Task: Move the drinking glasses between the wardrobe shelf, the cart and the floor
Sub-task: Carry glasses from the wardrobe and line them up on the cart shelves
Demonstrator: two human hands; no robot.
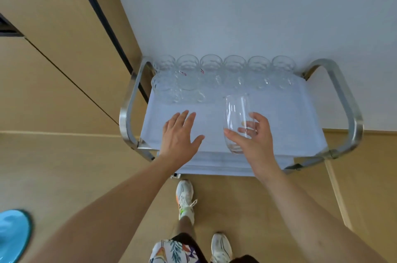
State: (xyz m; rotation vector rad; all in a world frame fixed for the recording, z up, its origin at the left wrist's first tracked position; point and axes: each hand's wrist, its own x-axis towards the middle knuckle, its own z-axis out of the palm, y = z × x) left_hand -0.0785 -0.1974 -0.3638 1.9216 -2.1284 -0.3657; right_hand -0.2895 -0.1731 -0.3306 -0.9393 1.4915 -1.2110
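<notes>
Gripping clear glass (237, 122) in right hand (255, 140) above cart (133, 99); left hand (179, 133) fingers spread, holding nothing

Home-like room: tan wardrobe doors (53, 52), wood floor (64, 166), steel cart (129, 112) against white wall (236, 5)

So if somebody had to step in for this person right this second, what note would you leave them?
Right hand: grips a clear drinking glass, held just above the cart's white top.
Left hand: open, fingers spread flat over the cart top, holding nothing.
Glasses: a row of glasses stands along the far edge by the wall, and a second row has been started at the left end.
Done: those glasses are on the cart.
Left: probably set the held glass down in the second row. The wardrobe shelf is not in view, so I cannot tell how many remain.
</notes>
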